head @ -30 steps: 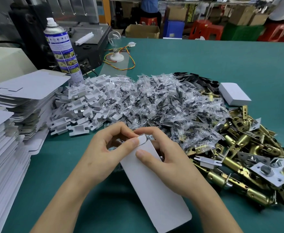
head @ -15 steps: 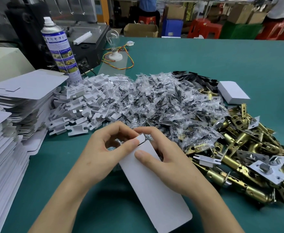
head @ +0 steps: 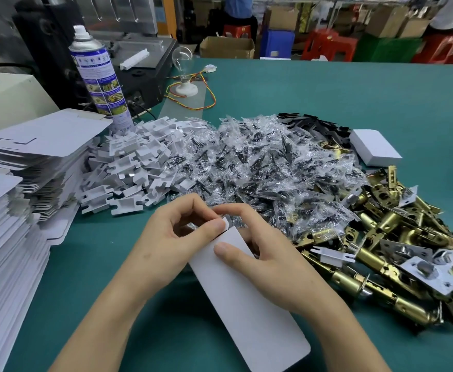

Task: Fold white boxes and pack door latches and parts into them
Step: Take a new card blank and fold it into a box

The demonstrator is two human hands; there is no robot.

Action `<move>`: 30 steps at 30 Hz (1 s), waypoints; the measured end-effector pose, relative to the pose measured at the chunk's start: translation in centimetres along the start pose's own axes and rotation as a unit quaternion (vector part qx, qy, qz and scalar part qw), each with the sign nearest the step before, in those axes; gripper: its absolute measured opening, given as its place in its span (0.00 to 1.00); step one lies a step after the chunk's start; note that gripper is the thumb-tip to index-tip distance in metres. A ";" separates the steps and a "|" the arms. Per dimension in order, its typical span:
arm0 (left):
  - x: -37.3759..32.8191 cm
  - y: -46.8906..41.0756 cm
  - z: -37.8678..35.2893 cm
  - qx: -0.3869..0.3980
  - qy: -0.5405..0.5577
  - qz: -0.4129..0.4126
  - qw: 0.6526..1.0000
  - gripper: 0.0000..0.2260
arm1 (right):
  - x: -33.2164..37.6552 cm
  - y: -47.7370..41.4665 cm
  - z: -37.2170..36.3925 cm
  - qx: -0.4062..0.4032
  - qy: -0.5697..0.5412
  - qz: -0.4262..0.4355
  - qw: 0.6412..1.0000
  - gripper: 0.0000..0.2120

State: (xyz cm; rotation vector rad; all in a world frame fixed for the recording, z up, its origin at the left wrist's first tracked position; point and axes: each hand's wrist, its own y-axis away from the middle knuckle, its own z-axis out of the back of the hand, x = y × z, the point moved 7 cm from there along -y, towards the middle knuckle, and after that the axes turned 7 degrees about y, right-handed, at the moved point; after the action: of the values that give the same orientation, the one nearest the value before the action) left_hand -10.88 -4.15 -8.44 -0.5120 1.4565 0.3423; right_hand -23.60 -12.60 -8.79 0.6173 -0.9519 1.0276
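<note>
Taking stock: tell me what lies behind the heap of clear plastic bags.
Behind the heap of bags, a pile of flat black pieces shows, with a closed white box to its right. The bags cover its near part, so its extent is hidden.

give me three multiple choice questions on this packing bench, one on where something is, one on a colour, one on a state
1. Where does the spray can stand?
A) at the left, just beyond the stacked box blanks
B) on the floor
C) in a hand

2. What colour is the table top?
A) red
B) teal green
C) white

3. What state is the white box in?
A) lying untouched
B) held at its far end by the left hand and the right hand
C) crushed flat

Answers: 1 A, the can rises behind the far corner of the blanks. 2 B, bare teal shows all around the hands. 3 B, fingers of both hands pinch the flap at its far end.
</note>
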 end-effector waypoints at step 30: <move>-0.2 0.1 -0.5 0.000 -0.014 -0.008 1.000 0.06 | -1.3 -0.1 -0.2 0.011 -0.065 -0.043 0.997 0.14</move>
State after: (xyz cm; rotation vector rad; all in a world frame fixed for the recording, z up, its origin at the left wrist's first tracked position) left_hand -11.34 -4.34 -8.28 -0.5162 1.4240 0.3354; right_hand -23.66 -13.08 -10.03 0.7452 -1.0200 0.9312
